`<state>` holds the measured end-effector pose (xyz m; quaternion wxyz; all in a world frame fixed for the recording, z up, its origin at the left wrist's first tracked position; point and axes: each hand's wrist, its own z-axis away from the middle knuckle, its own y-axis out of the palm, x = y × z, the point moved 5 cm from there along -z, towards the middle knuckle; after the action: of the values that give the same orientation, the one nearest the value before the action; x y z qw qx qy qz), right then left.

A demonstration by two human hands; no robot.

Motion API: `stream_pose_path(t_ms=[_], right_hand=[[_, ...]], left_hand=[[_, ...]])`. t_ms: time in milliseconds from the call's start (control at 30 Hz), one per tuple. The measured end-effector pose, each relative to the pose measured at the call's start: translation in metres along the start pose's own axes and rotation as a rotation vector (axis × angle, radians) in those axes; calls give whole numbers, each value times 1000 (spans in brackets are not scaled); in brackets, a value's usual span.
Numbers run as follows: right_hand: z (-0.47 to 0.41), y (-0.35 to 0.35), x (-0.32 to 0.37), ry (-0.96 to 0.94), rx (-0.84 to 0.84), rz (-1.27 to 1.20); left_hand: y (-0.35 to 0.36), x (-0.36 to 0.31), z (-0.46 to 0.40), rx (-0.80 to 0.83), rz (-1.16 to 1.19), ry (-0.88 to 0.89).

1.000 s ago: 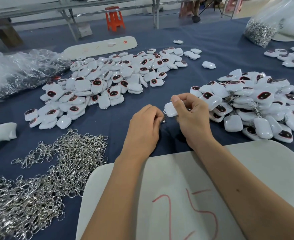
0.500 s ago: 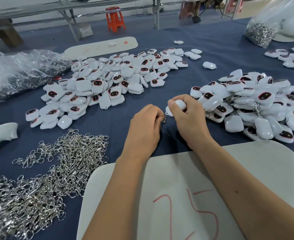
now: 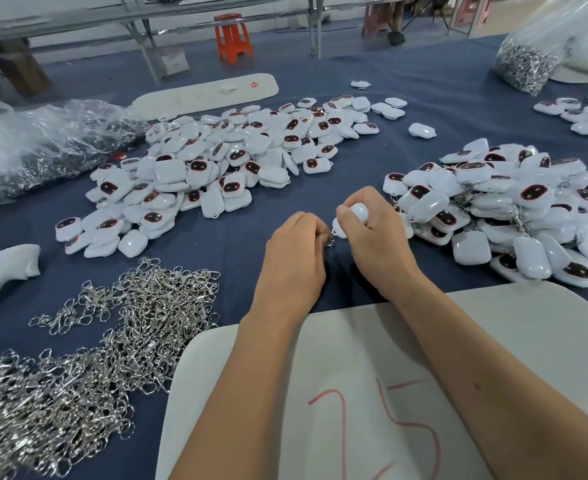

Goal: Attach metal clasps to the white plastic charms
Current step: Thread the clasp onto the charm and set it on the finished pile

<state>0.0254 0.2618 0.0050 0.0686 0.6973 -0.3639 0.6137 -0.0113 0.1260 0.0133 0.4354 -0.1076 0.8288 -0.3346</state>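
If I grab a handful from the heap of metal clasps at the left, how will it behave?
The clasps lie hooked into each other, so a handful would likely drag neighbours along in floppy strings. Being loose links, they probably slump and spill rather than hold shape.

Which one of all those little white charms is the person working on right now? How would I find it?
Start at the white board with the red 25 on it, nearest the camera, and follow the two arms up to where the hands meet. The charm is gripped in the right hand, beside the left hand. It is the only charm held up off the blue cloth; all the others lie in piles.
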Motion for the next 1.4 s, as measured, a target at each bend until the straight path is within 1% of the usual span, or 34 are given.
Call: stream_pose_path(t_ms=[300, 400, 467, 533, 633, 733, 833, 1033, 1133, 1233, 1267, 1400], right_hand=[[4, 0, 4, -49, -2, 47], [5, 1, 5, -68, -24, 23], [5, 0, 3, -36, -31, -98], [4, -2, 0, 32, -9, -280], [4, -3, -5, 114, 21, -489], [2, -2, -5, 162, 68, -620], [2, -1, -3, 175, 110, -668], [1, 3, -3, 177, 155, -650], [1, 4, -5, 183, 146, -635], [2, 5, -5, 144, 118, -587], [3, 4, -3, 102, 97, -527], [10, 1, 11, -166, -29, -91]], left_hand=[[4, -2, 1, 18, -79, -104], [2, -2, 2, -21, -51, -103], [0, -3, 1, -68, 34, -51], [-2, -5, 0, -102, 119, 23], [-3, -7, -1, -107, 169, 107], [-4, -5, -1, -140, 217, 121], [-7, -1, -2, -195, 261, 104], [-8, -1, -4, -193, 217, 141], [-8, 2, -4, -189, 188, 117], [-8, 2, -3, -159, 145, 83], [-8, 2, -3, -143, 120, 78], [-8, 0, -4, -83, -30, 66]])
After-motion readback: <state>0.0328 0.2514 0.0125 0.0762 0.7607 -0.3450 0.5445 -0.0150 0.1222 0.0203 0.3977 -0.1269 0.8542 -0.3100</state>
